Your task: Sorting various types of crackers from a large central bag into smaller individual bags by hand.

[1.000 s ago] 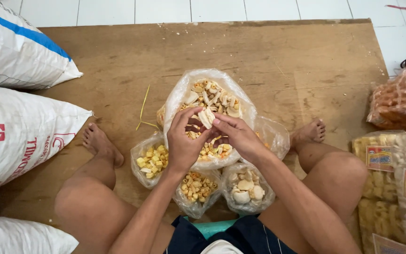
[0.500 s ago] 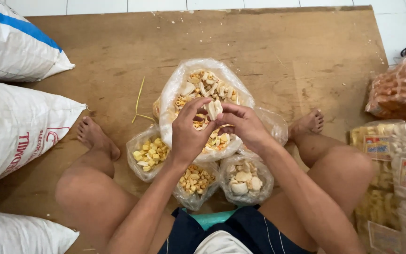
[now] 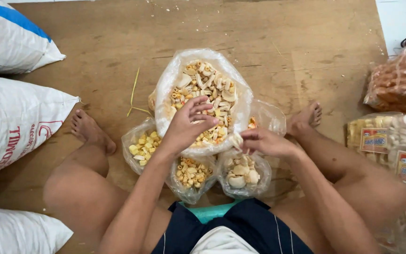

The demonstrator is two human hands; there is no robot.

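While the person sat cross-legged, the risks stood thus:
Left hand (image 3: 189,123): fingers curled narrow over the big bag (image 3: 203,96) of mixed crackers.
Right hand (image 3: 264,141): pinching one pale cracker (image 3: 237,139) above the small bag (image 3: 243,173).
Risk: the cracker could have slipped onto the board (image 3: 306,56).

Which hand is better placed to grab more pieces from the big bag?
Probably the left hand: it sits over the big bag of mixed crackers, while the right hand is down at the pale-cracker bag.
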